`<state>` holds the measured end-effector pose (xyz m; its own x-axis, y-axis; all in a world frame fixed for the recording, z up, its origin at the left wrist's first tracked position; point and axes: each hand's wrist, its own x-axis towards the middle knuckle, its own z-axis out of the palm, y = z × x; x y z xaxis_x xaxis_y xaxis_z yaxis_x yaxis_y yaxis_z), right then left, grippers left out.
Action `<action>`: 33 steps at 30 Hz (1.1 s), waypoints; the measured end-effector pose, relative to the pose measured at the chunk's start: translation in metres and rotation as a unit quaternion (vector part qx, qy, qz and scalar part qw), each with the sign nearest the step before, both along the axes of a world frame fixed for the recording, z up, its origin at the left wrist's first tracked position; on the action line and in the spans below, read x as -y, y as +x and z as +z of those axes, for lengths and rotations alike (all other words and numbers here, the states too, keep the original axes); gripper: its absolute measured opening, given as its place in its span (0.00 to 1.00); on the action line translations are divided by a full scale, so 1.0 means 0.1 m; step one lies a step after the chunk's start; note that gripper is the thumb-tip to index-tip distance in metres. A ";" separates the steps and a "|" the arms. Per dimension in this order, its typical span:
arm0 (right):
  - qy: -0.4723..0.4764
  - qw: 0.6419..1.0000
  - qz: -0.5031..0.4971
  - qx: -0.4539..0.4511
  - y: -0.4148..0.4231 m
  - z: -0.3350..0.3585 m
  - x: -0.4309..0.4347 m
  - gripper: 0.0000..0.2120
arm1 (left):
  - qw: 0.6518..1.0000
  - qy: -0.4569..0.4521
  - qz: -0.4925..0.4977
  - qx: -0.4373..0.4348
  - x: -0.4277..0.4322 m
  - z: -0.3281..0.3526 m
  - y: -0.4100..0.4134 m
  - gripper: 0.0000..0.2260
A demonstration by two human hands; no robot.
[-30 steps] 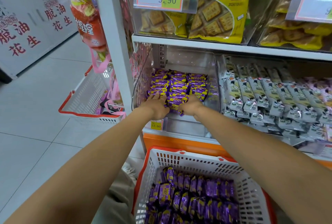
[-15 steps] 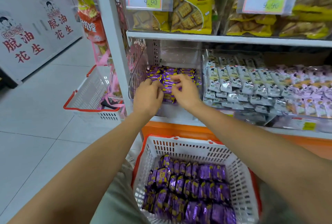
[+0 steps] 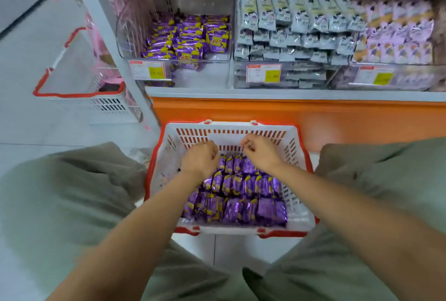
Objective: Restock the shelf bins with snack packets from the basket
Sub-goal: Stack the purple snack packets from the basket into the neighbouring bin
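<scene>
A white basket with a red rim (image 3: 298, 206) stands on the floor between my knees, holding several rows of purple snack packets (image 3: 241, 200). My left hand (image 3: 200, 159) and my right hand (image 3: 261, 153) hover side by side over the far end of the basket, just above the back row of packets. Their fingers are loosely curled downward with nothing visible in them. On the shelf above, a clear bin (image 3: 207, 72) holds a stack of the same purple and yellow packets (image 3: 188, 37), filling its left and middle.
Right of that bin, clear bins hold grey packets (image 3: 296, 23) and pale purple packets (image 3: 398, 35). An orange shelf base (image 3: 313, 117) runs behind the basket. A second white basket (image 3: 79, 94) sits on the floor to the left, beside the white shelf post (image 3: 113, 42).
Both hands left the purple packets in the shelf bin and came down to the far end of the basket. The view tilted down toward the basket and my knees.
</scene>
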<state>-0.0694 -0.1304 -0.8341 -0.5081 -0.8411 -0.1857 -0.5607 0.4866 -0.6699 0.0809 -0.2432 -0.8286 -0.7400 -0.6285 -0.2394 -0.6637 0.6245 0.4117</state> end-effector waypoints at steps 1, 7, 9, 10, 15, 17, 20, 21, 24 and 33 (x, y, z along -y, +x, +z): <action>0.040 0.999 -0.002 0.012 -0.03 -0.17 -0.08 0.08 | 0.998 0.026 -0.017 0.048 -0.04 -0.15 0.02 0.12; 0.266 0.960 0.053 0.077 -0.11 -0.82 -0.17 0.25 | 0.970 0.010 -0.094 0.224 -0.07 -0.74 0.09 0.26; 0.285 0.951 0.076 0.093 -0.09 -0.94 -0.12 0.29 | 0.966 -0.008 -0.103 0.236 -0.03 -0.86 0.10 0.27; 0.285 0.950 0.085 0.090 -0.07 -1.01 -0.08 0.30 | 0.965 -0.013 -0.106 0.240 -0.02 -0.92 0.11 0.27; 0.292 0.944 0.134 0.070 0.01 -1.20 0.19 0.29 | 0.963 -0.015 -0.119 0.240 0.02 -1.13 0.13 0.26; 0.301 0.939 0.142 0.082 0.04 -1.26 0.30 0.29 | 0.961 -0.011 -0.127 0.246 0.04 -1.20 0.15 0.26; 0.351 0.922 0.154 0.059 0.10 -1.36 0.41 0.31 | 0.960 -0.025 -0.141 0.241 0.07 -1.28 0.20 0.26; 0.363 0.918 0.153 0.055 0.11 -1.38 0.43 0.32 | 0.960 -0.030 -0.141 0.238 0.08 -1.29 0.21 0.26; 0.358 0.924 0.117 0.061 0.13 -1.46 0.51 0.26 | 0.961 -0.038 -0.144 0.234 0.08 -1.32 0.24 0.27; 0.288 0.952 -0.004 0.106 0.25 -1.44 0.57 0.14 | 0.960 -0.018 -0.144 0.239 0.11 -1.32 0.24 0.26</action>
<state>-0.0444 -0.1876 -0.9780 -0.4141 -0.5648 -0.7138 -0.4381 0.8111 -0.3877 0.1048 -0.2538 -0.9608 -0.6952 -0.4283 -0.5773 -0.5691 0.8186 0.0780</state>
